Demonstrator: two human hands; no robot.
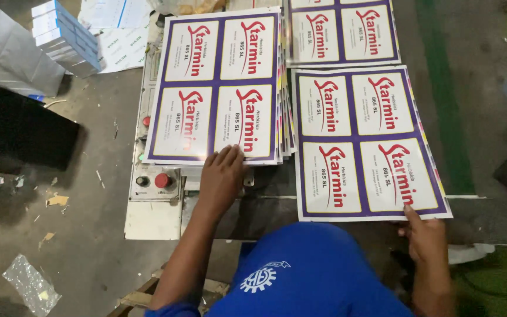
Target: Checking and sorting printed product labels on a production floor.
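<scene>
Two hands on printed label sheets, one on the stack, one at a single sheet's near corner.

The left hand [223, 171] lay flat and unclenched, fingers spread on the near edge of the stack of printed sheets [221, 85], pressing rather than gripping; the right hand [425, 238] touched the near right corner of the single printed sheet [366, 144] with a fingertip, and whether it pinched the edge could not be told. Each sheet carried four white labels in a purple border, looked thin, light, glossy and floppy, likely to slide and crease, so best taken by an edge or corner. The stack sat left, over a grey control panel [152, 176] with red buttons; the single sheet lay right on the dark tabletop [265, 211]. More sheets [341, 29] lay farther off, and boxes [68, 35] far left above a littered floor [77, 246].
</scene>
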